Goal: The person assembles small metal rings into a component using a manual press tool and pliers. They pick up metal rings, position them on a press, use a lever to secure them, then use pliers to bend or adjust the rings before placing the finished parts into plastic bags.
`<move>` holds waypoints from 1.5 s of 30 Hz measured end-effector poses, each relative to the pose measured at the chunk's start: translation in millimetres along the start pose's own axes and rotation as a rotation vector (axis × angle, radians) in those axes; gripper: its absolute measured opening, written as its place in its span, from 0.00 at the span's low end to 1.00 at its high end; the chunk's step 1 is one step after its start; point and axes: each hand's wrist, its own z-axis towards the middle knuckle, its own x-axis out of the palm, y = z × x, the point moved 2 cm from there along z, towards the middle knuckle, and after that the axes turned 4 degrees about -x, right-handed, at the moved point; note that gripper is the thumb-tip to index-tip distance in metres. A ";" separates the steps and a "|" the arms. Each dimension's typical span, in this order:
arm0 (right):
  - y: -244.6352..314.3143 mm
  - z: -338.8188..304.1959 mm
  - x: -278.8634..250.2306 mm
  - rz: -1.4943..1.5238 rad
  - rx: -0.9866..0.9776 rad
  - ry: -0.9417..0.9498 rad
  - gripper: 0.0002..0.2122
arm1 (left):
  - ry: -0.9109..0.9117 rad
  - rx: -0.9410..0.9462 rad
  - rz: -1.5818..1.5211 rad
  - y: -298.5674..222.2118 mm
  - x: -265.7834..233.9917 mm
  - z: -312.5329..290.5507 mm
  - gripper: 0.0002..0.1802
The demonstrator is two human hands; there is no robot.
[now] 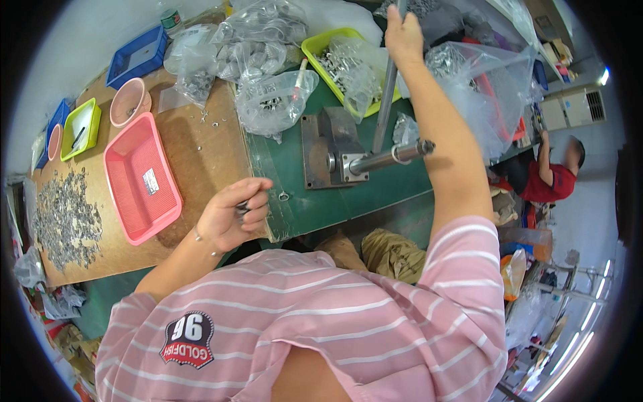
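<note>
My right hand (405, 41) is wrapped round the upper end of a long metal lever (386, 100). The lever slants down to a hand press (333, 151) with a dark metal base plate, standing on the green table part. A round steel shaft (388, 159) juts from the press to the right, with a ring hanging round it. To the left of the press, my left hand (238, 211) is closed with curled fingers above the table edge. Small dark metal pieces (242, 208) show between those fingers. One small metal ring (284, 196) lies on the green surface between that hand and the press.
A pink basket (144, 177) sits left, beside many scattered metal parts (67, 218). Behind are a pink bowl (130, 102), a blue tray (137, 57), bags of parts (258, 50) and a yellow-green basket (348, 70). A co-worker in red (552, 174) is at far right.
</note>
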 end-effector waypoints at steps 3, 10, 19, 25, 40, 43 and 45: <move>-18.7 -7.0 46.6 -0.054 0.221 0.233 0.27 | -0.094 0.111 -0.036 0.2 -22.8 -23.6 0.11; -55.0 7.6 70.0 -0.067 0.162 0.458 0.21 | -0.268 0.159 0.102 11.3 -26.7 -35.0 0.09; 75.8 -67.9 -156.2 0.360 0.005 0.065 0.08 | -0.103 -0.020 0.368 5.1 13.2 24.6 0.09; 89.7 -263.2 -236.9 0.310 -0.214 -0.175 0.06 | -0.178 -0.063 0.333 10.4 14.7 47.2 0.08; 110.5 -408.0 -206.1 0.710 0.619 -0.507 0.10 | 0.288 0.378 1.573 -28.8 141.3 106.8 0.32; 108.9 -409.5 -204.2 0.735 0.624 -0.529 0.10 | 0.321 0.282 1.542 -29.2 150.1 107.2 0.29; 108.3 -409.0 -204.0 0.743 0.613 -0.530 0.10 | 0.323 0.258 1.525 -28.2 154.5 107.5 0.25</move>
